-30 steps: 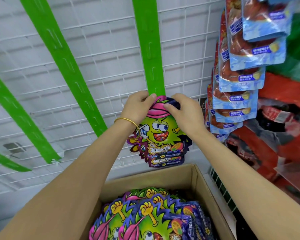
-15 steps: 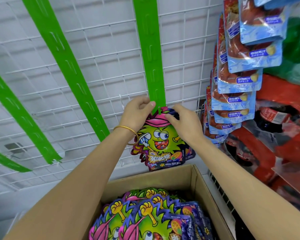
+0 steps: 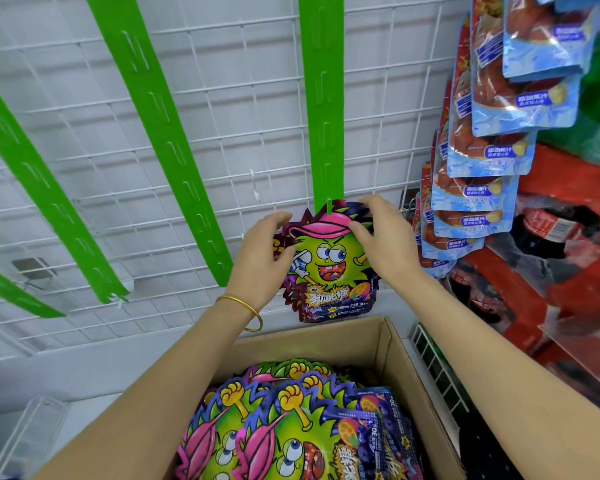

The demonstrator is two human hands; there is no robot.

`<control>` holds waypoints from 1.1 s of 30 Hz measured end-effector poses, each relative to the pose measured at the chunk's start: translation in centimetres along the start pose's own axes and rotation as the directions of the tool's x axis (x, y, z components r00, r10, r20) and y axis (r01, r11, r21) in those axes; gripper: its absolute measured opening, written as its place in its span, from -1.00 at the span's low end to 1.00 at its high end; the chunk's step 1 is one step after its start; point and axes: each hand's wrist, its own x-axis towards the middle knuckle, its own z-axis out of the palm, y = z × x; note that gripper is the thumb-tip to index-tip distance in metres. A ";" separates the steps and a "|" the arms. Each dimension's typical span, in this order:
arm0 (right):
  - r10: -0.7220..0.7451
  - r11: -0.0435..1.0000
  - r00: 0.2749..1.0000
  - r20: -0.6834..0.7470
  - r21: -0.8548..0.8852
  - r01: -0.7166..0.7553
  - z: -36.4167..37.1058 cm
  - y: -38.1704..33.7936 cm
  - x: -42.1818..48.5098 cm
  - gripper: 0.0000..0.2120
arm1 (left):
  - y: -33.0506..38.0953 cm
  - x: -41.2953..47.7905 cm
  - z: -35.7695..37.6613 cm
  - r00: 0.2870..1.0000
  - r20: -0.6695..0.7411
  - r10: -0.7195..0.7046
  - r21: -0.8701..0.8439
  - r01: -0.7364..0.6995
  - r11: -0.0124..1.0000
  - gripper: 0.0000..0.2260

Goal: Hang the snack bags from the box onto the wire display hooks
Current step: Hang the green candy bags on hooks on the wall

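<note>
White wire grid (image 3: 187, 109) carries green clip strips (image 3: 321, 98); snack bag (image 3: 329, 271) seemingly hangs from middle strip's lowest tab

"30" printed on snack bag (image 3: 329, 271); "添加果汁" on blue bags (image 3: 530, 98).

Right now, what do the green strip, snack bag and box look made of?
Green strip: thin plastic, smooth, faintly glossy, punched tabs. Snack bag: printed plastic film, probably; shiny highlights. Box: brown cardboard, matte, likely corrugated.
</note>
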 end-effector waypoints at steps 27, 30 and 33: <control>-0.015 0.992 0.467 0.884 -0.045 0.117 10.5 -1.6 -16.8 -0.30 | -9.6 -12.6 -4.3 0.941 0.157 -0.301 0.100 0.288 0.952 -0.69; -0.020 1.000 0.563 0.826 0.018 0.010 11.1 -2.0 -17.0 -0.34 | -9.6 -12.9 -3.8 0.931 0.205 -0.302 0.101 0.286 0.953 -0.72; -0.012 0.990 0.577 0.817 0.090 -0.108 11.4 -2.1 -16.6 -0.50 | -9.4 -12.9 -3.3 0.928 0.232 -0.293 0.098 0.277 0.956 -0.73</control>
